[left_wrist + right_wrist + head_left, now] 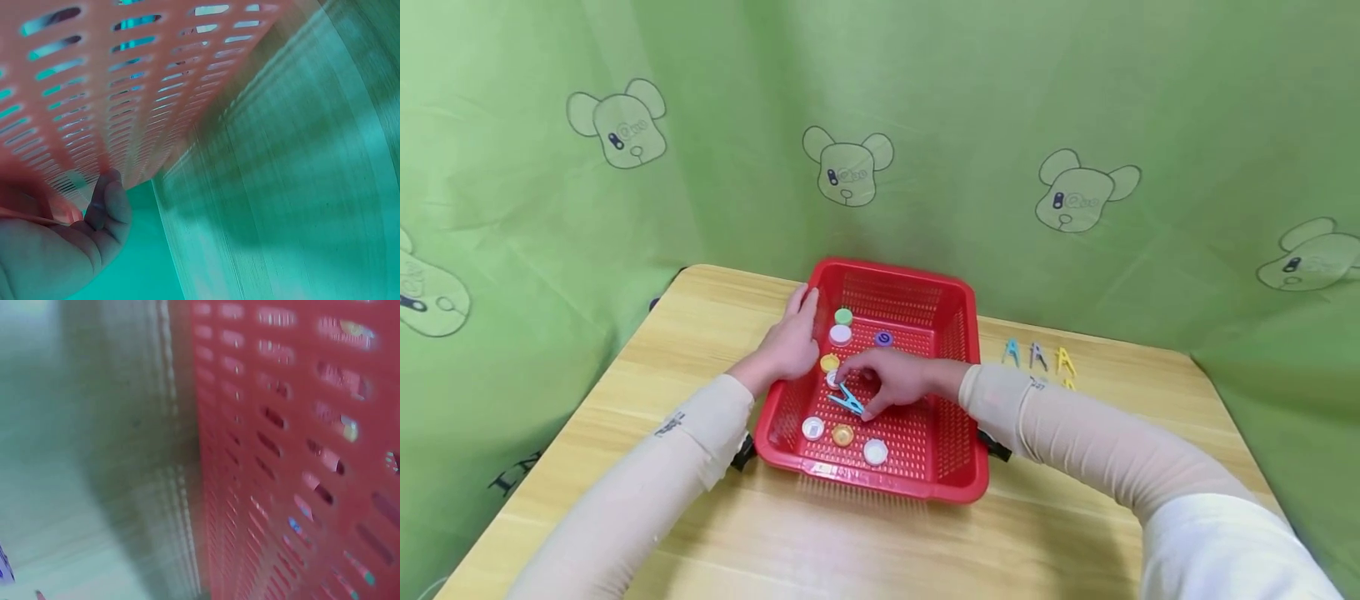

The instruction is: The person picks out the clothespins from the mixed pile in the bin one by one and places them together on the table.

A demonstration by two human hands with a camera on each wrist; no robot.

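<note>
A red perforated plastic basket stands on the wooden table. At its left side my left hand grips the rim; in the left wrist view the fingers of that hand bend over the edge against the slotted wall. My right hand reaches inside over the right wall and pinches a light-blue clothespin between thumb and fingers. Around it on the basket floor are several bottle caps: green, purple, yellow, gold, and white ones, including a white cap near the front. The right wrist view shows only the basket's outer wall beside the table.
To the right of the basket lie a blue clothespin, a purple clothespin and a yellow clothespin. Another yellow one is partly hidden by my right sleeve. A green curtain surrounds the wooden table.
</note>
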